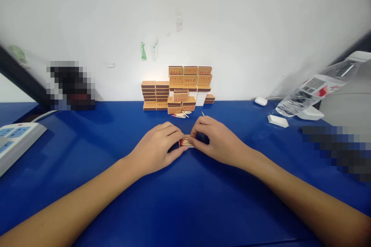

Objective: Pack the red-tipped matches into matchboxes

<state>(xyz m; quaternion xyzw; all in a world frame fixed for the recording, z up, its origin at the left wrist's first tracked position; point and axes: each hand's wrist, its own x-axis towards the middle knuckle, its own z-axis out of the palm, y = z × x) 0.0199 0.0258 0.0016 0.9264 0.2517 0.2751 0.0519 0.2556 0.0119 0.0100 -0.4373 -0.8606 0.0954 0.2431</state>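
Observation:
A small open matchbox tray (191,146) lies between my two hands at the middle of the blue table. Red-headed matches (184,142) lie lengthwise in it. The thumb and fingers of my left hand (162,144) grip its left end. My right hand (216,139) closes thumb and fingertips on its right end, over the match sticks; whether it also pinches a match is hidden. One single match (203,114) shows just beyond the right knuckles. Behind the hands is a loose pile of matches (182,114), in front of stacked matchboxes (190,81).
The stack stands against a white wall (232,27). At the right are a tilted water bottle (315,85), a white earbud case (261,101), a white block (277,120) and a blurred dark object (339,150). A power strip (23,139) sits at the left.

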